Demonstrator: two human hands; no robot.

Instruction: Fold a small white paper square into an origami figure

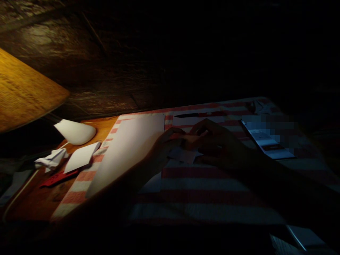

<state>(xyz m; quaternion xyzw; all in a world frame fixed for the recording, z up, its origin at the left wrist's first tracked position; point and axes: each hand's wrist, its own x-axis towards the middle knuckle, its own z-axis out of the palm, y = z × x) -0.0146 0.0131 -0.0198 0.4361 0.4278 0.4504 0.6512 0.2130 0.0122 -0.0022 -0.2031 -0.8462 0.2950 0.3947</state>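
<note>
Close to us, our left hand (170, 141) and right hand (219, 145) have their fingers bent in, nearly closed, on the small folded paper (184, 155) between them, over the stripy cloth (191, 184) on the counter (39, 203). One pointy bit of the small folded paper sticks out to the right, but it is too dark to tell which way its long side runs. Farther off, the glowing screen (262, 140) is too blurry to read, and the knife (196, 114) lies with its blade pointing left.
</note>
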